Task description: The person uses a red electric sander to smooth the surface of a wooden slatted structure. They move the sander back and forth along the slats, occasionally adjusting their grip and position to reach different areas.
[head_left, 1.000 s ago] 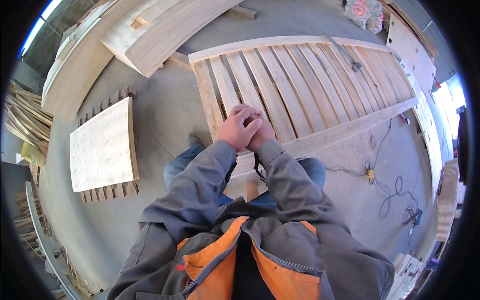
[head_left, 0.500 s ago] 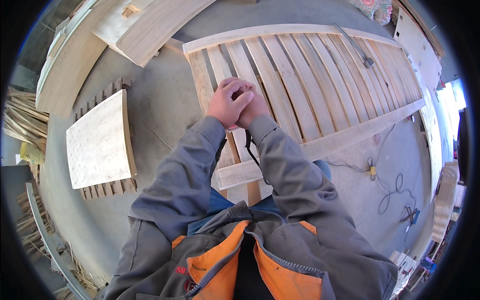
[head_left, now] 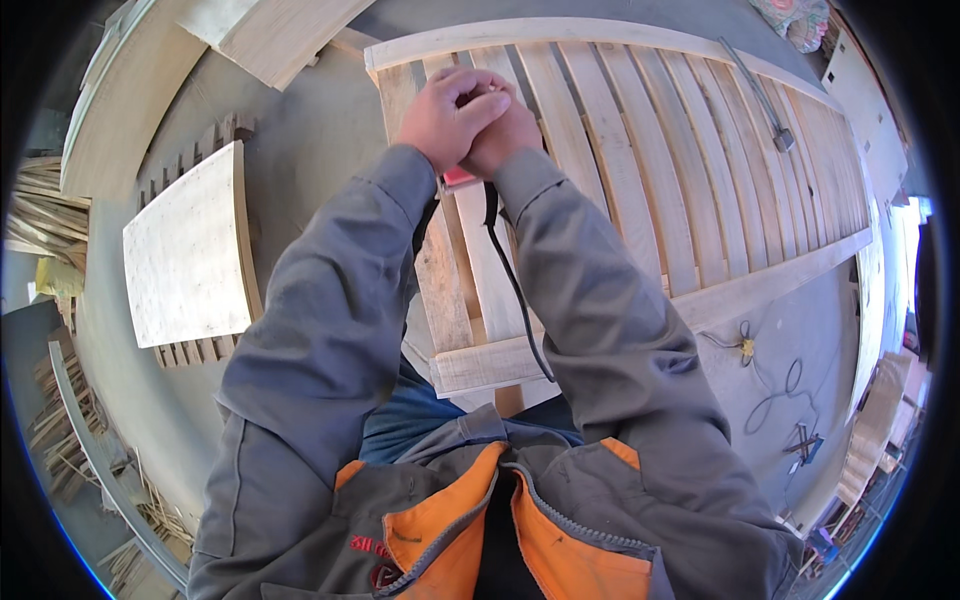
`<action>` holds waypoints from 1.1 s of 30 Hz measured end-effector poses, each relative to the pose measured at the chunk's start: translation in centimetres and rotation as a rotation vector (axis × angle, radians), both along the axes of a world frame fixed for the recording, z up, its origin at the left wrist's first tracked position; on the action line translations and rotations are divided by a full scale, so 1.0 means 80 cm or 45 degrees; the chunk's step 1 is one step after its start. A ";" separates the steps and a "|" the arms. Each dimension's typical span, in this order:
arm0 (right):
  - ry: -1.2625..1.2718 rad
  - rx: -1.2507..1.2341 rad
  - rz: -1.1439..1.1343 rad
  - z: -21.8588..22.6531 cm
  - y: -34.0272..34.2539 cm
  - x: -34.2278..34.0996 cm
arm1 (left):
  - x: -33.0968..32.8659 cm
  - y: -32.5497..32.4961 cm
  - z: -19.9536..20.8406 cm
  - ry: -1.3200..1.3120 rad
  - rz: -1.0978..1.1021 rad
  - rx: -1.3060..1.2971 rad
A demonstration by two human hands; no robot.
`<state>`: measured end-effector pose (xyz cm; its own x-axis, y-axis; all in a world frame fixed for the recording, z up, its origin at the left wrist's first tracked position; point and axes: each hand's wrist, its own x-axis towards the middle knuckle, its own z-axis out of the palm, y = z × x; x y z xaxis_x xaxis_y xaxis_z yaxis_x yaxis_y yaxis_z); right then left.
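Observation:
Stretched out ahead of me, my left hand (head_left: pixel 440 118) and my right hand (head_left: pixel 507 135) are closed together, the left fingers overlapping the right. Beneath them a small red part of a corded power tool (head_left: pixel 462 177) shows; the hands hide most of it, so its exact kind cannot be told. From it a black cord (head_left: pixel 511 270) hangs down by my right forearm. Below the hands lies the near-left end of a slatted wooden frame (head_left: pixel 612 150), pale boards set side by side between two long rails. Whether the tool touches the slats is hidden.
A hammer (head_left: pixel 783 140) lies across the slats at the far right. Cables (head_left: pixel 770 395) coil on the floor at right. To the left, a pale panel (head_left: pixel 188 250) rests on a slatted pallet. Large wooden pieces (head_left: pixel 270 40) stand at the far left, beside stacked strips (head_left: pixel 48 210).
Both hands, still together, have moved forward, away from my body. More of the black cord shows, and the whole view has shifted slightly.

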<state>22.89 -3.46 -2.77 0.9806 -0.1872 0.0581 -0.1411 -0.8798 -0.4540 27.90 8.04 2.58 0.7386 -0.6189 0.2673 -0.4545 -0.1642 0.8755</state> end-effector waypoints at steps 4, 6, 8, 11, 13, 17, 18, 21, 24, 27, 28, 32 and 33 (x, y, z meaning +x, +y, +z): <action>0.024 -0.038 -0.038 0.021 -0.012 0.032 | 0.036 -0.014 -0.001 0.021 -0.026 0.055; 0.000 -0.046 -0.039 0.017 -0.017 0.053 | 0.050 -0.016 0.002 0.032 -0.009 0.050; -0.008 -0.044 -0.029 0.022 -0.020 0.070 | 0.067 -0.021 -0.004 0.071 0.002 -0.016; -0.080 -0.115 0.005 0.012 -0.026 0.099 | 0.099 -0.023 -0.011 0.169 -0.033 0.037; -0.152 -0.197 0.042 -0.001 -0.033 0.122 | 0.114 -0.029 -0.009 0.222 -0.027 0.015; -0.323 -0.384 0.146 -0.023 -0.049 0.161 | 0.148 -0.044 -0.013 0.022 -0.081 -0.054; -0.352 -0.420 0.156 -0.024 -0.054 0.167 | 0.151 -0.047 -0.012 0.025 -0.095 -0.047; -0.298 -0.412 0.132 -0.024 -0.058 0.173 | 0.159 -0.047 -0.008 0.015 -0.114 0.000; -0.274 -0.332 0.122 -0.021 -0.050 0.167 | 0.156 -0.037 -0.010 -0.001 -0.087 0.001; -0.400 -0.318 0.266 -0.024 -0.057 0.156 | 0.141 -0.037 -0.010 -0.064 -0.067 0.003; -0.408 -0.294 0.297 -0.023 -0.057 0.148 | 0.132 -0.036 -0.011 -0.027 -0.072 -0.011; -0.389 -0.249 0.359 -0.014 -0.049 0.098 | 0.076 -0.024 -0.002 -0.055 0.034 0.093; -0.378 -0.250 0.361 -0.011 -0.044 0.083 | 0.061 -0.018 0.001 -0.126 0.096 0.156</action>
<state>29.55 -6.98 -3.67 0.9270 0.1291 0.3522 0.2291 -0.9382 -0.2592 32.75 6.58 2.64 0.7581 -0.5949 0.2671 -0.5197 -0.3038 0.7985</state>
